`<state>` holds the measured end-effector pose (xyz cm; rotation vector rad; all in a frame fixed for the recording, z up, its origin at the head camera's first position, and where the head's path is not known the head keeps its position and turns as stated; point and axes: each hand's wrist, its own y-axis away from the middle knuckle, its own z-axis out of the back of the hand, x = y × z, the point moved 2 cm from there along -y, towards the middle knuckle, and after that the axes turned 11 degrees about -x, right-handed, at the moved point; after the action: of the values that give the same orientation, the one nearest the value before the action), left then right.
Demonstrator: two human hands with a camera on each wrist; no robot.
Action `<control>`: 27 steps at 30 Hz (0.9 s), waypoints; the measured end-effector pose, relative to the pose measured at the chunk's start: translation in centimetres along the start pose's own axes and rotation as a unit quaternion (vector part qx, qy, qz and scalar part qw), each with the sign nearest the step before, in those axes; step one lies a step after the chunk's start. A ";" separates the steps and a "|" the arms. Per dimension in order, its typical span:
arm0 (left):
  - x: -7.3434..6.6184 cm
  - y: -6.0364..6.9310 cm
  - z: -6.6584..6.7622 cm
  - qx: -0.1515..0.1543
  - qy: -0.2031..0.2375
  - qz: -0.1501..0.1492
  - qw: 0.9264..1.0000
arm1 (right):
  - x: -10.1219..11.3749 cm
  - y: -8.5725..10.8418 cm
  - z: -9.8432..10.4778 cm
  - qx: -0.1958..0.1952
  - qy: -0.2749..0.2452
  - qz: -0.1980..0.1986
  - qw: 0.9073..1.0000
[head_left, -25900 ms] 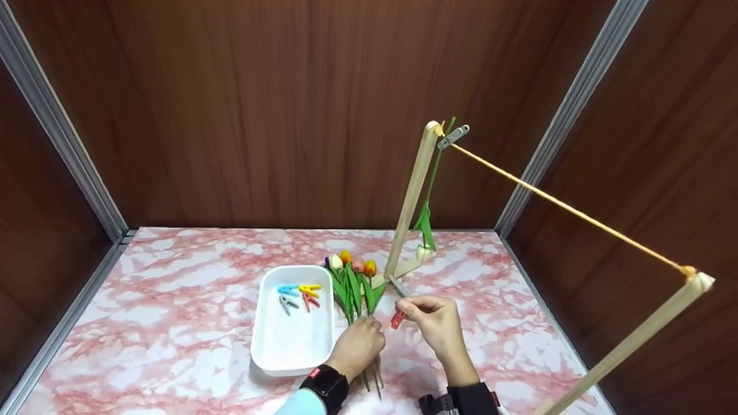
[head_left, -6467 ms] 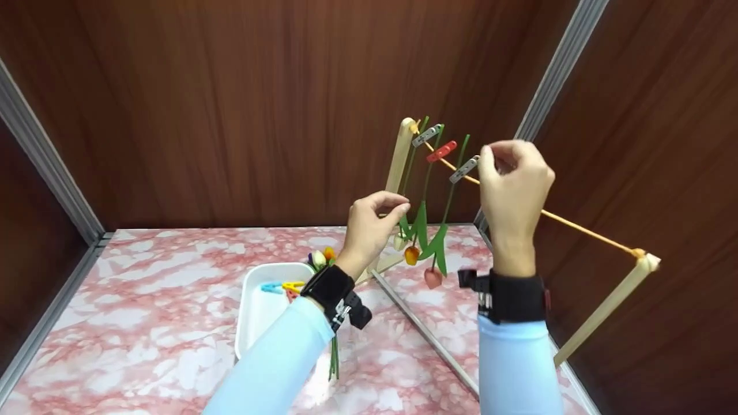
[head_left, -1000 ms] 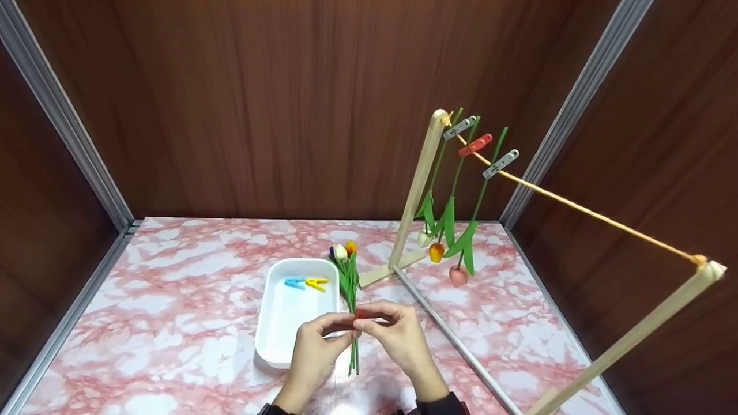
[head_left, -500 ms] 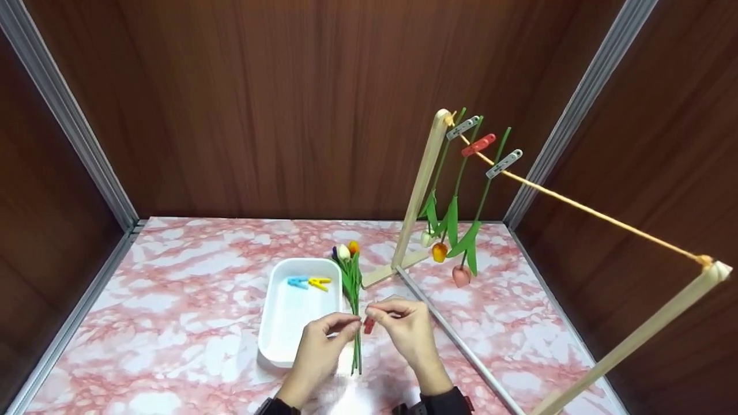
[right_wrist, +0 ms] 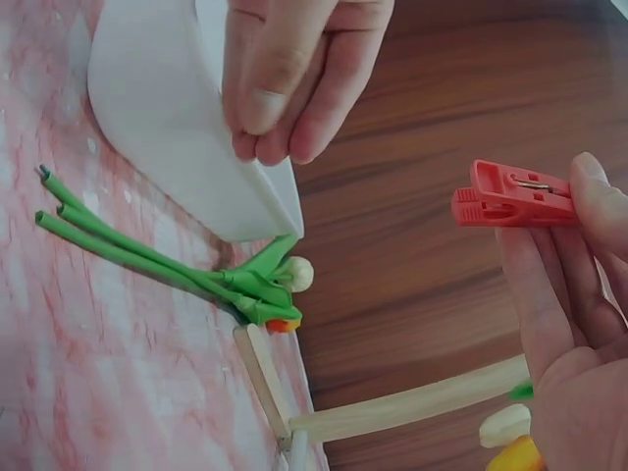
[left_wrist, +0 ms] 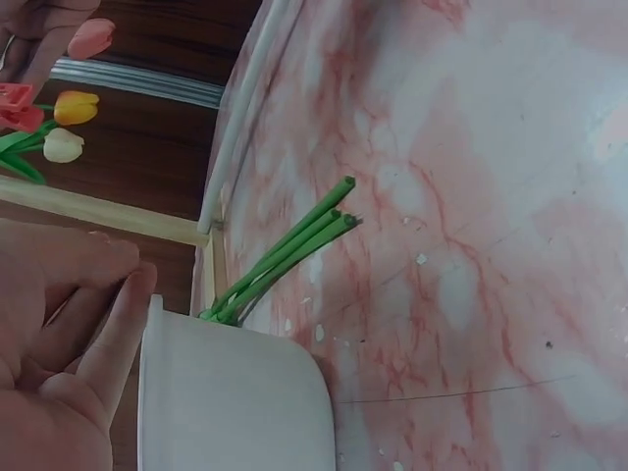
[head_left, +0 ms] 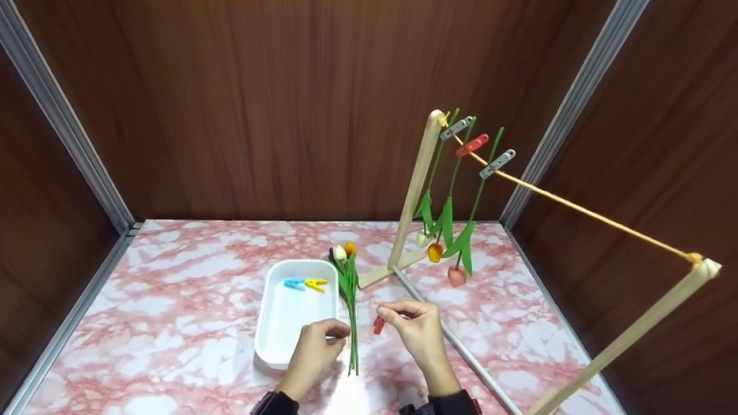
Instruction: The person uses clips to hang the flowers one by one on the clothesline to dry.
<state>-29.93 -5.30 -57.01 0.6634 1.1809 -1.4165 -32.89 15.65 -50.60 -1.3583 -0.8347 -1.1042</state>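
Note:
My right hand (head_left: 420,331) pinches a red clothespin (right_wrist: 515,196) between thumb and fingers, above the table and right of the loose tulips. My left hand (head_left: 316,349) hovers between the white tray and the stems, its fingers loosely bent and holding nothing. Beneath and between the hands lies a small bunch of tulips (head_left: 350,288), with white, orange and dark purple heads pointing away. Three tulips hang head down from an orange cord (head_left: 594,217): white, orange and pink. A grey clothespin (head_left: 456,128), a red clothespin (head_left: 472,146) and another grey clothespin (head_left: 497,164) clip them there.
The white tray (head_left: 266,311) left of the bunch holds a blue clothespin (head_left: 294,284) and a yellow clothespin (head_left: 315,285). Two wooden posts (head_left: 416,190) carry the cord. A grey bar (head_left: 461,346) runs along the table between them.
Since the earliest frame, orange and pink tulips have joined the white one on the cord. Within the last second my hands have parted; the red clothespin moved right with my right hand.

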 end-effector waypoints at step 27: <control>-3.5 -5.4 -4.4 0.058 -0.411 -0.230 0.880 | -0.1 0.3 1.1 -0.002 0.005 0.016 1.000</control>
<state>-35.23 -0.52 -53.80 -0.1950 0.5743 -1.9023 -32.47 16.75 -50.69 -1.3632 -0.8017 -1.0881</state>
